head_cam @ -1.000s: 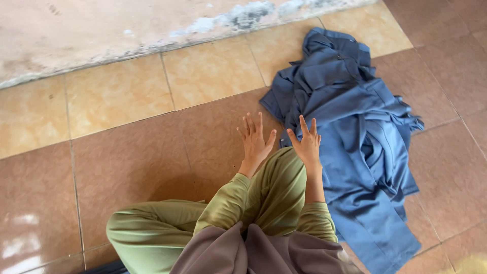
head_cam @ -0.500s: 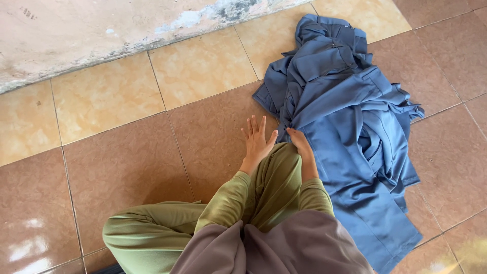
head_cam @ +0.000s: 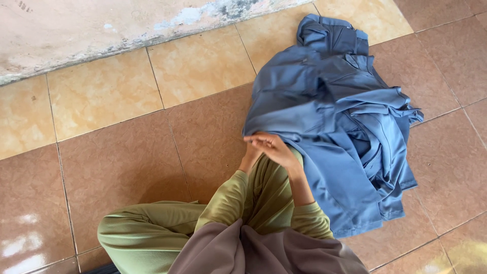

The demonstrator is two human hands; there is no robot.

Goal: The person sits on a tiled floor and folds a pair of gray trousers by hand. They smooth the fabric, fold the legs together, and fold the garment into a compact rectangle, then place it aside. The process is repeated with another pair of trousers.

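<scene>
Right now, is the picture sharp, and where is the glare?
Head view: mostly sharp; white glare patches on the glossy floor tiles at lower left; soft daylight, with a faint shadow left of the knee. The hands, left hand and right hand, look slightly soft beside the blue garment.

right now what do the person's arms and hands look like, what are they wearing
Both arms wear long olive-green sleeves of soft, loosely creased cloth, ending at the wrists. The left hand and right hand are bare: no gloves, and no rings or watch that I can see. A brown-mauve cloth drapes over the upper arms.
</scene>
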